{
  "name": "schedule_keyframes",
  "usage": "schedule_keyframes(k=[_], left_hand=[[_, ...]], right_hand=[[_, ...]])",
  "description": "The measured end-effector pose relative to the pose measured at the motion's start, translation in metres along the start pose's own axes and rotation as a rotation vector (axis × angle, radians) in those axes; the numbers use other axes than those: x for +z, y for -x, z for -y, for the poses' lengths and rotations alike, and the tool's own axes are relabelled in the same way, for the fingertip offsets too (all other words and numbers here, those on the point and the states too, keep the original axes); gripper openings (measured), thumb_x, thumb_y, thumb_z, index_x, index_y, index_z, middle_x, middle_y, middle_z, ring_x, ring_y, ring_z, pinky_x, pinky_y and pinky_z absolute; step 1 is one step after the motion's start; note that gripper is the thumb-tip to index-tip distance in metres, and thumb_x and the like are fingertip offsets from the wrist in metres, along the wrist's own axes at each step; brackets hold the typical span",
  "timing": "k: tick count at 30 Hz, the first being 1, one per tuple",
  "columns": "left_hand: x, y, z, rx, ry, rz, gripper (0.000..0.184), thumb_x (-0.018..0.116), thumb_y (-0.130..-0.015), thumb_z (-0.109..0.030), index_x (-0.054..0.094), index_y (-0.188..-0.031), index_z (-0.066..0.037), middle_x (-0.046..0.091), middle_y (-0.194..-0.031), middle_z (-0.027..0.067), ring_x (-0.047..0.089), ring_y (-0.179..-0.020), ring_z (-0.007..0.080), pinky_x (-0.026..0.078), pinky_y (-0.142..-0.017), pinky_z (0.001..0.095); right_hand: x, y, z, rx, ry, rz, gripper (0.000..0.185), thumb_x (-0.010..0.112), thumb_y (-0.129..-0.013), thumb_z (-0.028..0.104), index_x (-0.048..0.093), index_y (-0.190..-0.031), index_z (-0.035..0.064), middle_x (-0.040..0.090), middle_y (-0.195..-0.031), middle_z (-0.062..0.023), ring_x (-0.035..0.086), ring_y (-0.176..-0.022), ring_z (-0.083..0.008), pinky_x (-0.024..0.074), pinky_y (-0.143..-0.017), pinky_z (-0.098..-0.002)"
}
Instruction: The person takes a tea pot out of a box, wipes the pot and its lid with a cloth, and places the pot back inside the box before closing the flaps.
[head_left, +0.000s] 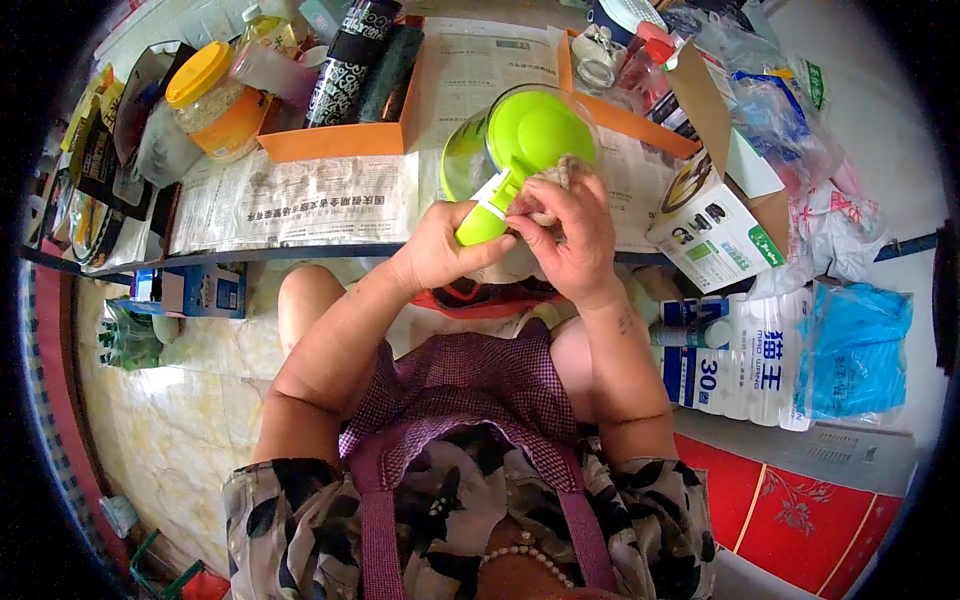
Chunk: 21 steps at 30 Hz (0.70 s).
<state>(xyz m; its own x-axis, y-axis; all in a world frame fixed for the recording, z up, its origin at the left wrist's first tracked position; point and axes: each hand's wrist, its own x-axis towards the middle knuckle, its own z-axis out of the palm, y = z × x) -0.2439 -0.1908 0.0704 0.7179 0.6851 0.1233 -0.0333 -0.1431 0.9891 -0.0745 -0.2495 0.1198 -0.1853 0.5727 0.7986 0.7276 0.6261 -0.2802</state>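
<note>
A glass kettle (538, 130) with a bright green lid, base and handle is tilted over the newspaper-covered shelf, its handle pointing toward me. My left hand (440, 248) is closed around the green handle, the thumb lying along its lower end. Close beside it, my right hand (572, 235) pinches a greyish-beige cloth (568, 172) against the handle's right side. Part of the cloth is hidden by the fingers. Whether the kettle rests on the shelf or is held up, I cannot tell.
Newspaper (270, 205) covers the shelf. An orange box (335, 143) with dark rolls stands left, beside a yellow-lidded jar (222, 110). At right are another orange box (640, 122) and an open carton (715, 215). Plastic packages (740, 360) lie below right.
</note>
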Motion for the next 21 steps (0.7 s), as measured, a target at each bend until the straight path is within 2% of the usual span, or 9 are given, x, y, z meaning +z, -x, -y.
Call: schedule_keyframes(k=[4,7,10,13,15,19,21], left_hand=[[0.0,0.0,0.0,-0.012,0.014,-0.014,0.027,0.068,-0.077,-0.024,0.062,-0.087,0.0,0.057,-0.065,0.0003,0.05,-0.06,0.0062,0.044,-0.055,0.0246],[0.001,0.0,-0.005,-0.005,-0.009,-0.015,0.027,0.068,-0.077,-0.024,0.062,-0.088,0.0,0.057,-0.065,0.001,0.049,-0.06,0.0063,0.044,-0.056,0.0251],[0.001,-0.001,-0.004,0.059,-0.042,-0.011,0.028,0.067,-0.078,-0.026,0.062,-0.087,0.0,0.057,-0.065,0.0018,0.049,-0.06,0.0063,0.044,-0.056,0.0252],[-0.001,-0.001,-0.002,0.042,-0.036,0.017,0.03,0.067,-0.078,-0.028,0.062,-0.087,0.0,0.057,-0.064,0.0021,0.05,-0.059,0.0066,0.044,-0.056,0.025],[-0.002,0.001,-0.007,0.026,-0.03,0.036,0.029,0.066,-0.079,-0.028,0.061,-0.087,0.0,0.057,-0.064,0.002,0.049,-0.059,0.0071,0.044,-0.055,0.025],[-0.009,0.003,0.0,0.066,0.089,0.083,0.04,0.055,-0.087,-0.038,0.06,-0.082,0.001,0.058,-0.062,0.0035,0.052,-0.059,0.0088,0.044,-0.054,0.0253],[-0.016,0.002,0.011,0.066,0.244,0.12,0.049,0.048,-0.09,-0.045,0.059,-0.078,0.002,0.058,-0.061,0.0045,0.053,-0.058,0.01,0.044,-0.053,0.0255]], right_hand=[[0.0,0.007,-0.003,0.03,0.047,0.071,0.033,0.07,-0.071,0.009,0.058,-0.102,0.0101,0.061,-0.087,-0.0036,0.053,-0.073,-0.0251,0.0409,-0.069,-0.038],[0.004,0.014,-0.004,-0.118,0.075,-0.016,0.03,0.068,-0.072,0.007,0.059,-0.101,0.01,0.062,-0.09,-0.0038,0.054,-0.076,-0.0256,0.0418,-0.073,-0.0382],[0.003,0.008,0.0,-0.176,0.069,0.048,0.028,0.065,-0.076,0.003,0.058,-0.102,0.0074,0.066,-0.09,-0.0048,0.057,-0.08,-0.0262,0.0437,-0.077,-0.0361],[0.003,0.002,0.002,-0.106,0.044,0.045,0.025,0.063,-0.077,0.002,0.059,-0.101,0.0067,0.066,-0.089,-0.005,0.057,-0.079,-0.0258,0.0436,-0.078,-0.0362],[0.005,0.006,-0.003,-0.134,-0.005,0.021,0.025,0.062,-0.076,0.006,0.06,-0.101,0.0072,0.063,-0.088,-0.0053,0.055,-0.078,-0.0259,0.0431,-0.074,-0.0379],[0.001,0.006,0.003,-0.102,-0.186,0.061,0.025,0.061,-0.074,0.005,0.061,-0.099,0.0065,0.061,-0.085,-0.0066,0.054,-0.076,-0.0258,0.0433,-0.071,-0.039],[0.001,0.009,-0.001,-0.148,-0.169,0.069,0.021,0.059,-0.074,0.0,0.061,-0.095,0.0043,0.061,-0.076,-0.0079,0.055,-0.069,-0.0248,0.0454,-0.064,-0.0354]])
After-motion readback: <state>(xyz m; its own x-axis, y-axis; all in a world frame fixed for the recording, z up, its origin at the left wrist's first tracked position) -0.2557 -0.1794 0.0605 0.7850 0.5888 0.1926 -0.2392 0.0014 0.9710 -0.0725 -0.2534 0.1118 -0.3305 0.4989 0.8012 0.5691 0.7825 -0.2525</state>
